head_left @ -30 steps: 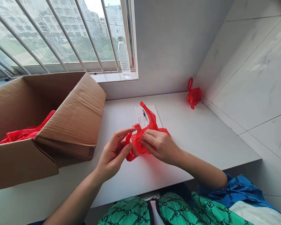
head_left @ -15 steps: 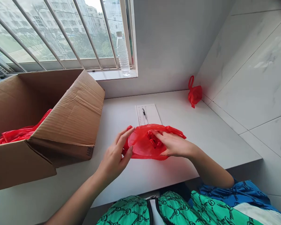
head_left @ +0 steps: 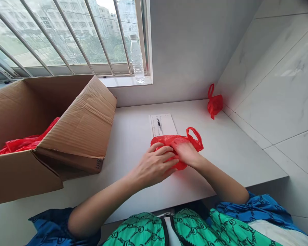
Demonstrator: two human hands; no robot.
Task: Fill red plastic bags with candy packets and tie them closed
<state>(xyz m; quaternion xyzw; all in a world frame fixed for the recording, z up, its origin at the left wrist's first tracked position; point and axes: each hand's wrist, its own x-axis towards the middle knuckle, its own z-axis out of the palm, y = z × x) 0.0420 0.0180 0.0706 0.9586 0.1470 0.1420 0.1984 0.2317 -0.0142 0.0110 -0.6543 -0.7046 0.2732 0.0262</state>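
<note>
A thin red plastic bag [head_left: 162, 139] is bunched up over the table in front of me, and one loop handle [head_left: 194, 134] sticks up at its right. My left hand [head_left: 156, 165] lies across the bag's near left side, its fingers curled over the plastic. From the right, my right hand [head_left: 187, 153] grips into the bag; its fingertips are hidden in the folds. Just behind the bag a printed sheet or notepad [head_left: 169, 122] lies flat with a black pen [head_left: 158, 123] on it.
On the left stands an open cardboard box [head_left: 79, 131] with red plastic bags [head_left: 28, 140] inside. A knotted red bag [head_left: 215, 104] sits in the far right corner against the tiled wall [head_left: 277, 99]. A clear water bottle [head_left: 137, 61] stands on the windowsill by the barred window.
My left hand has moved right, from the bag's left edge to over its near side. The spread bag is now gathered smaller, and a loop handle has come up at its right.
</note>
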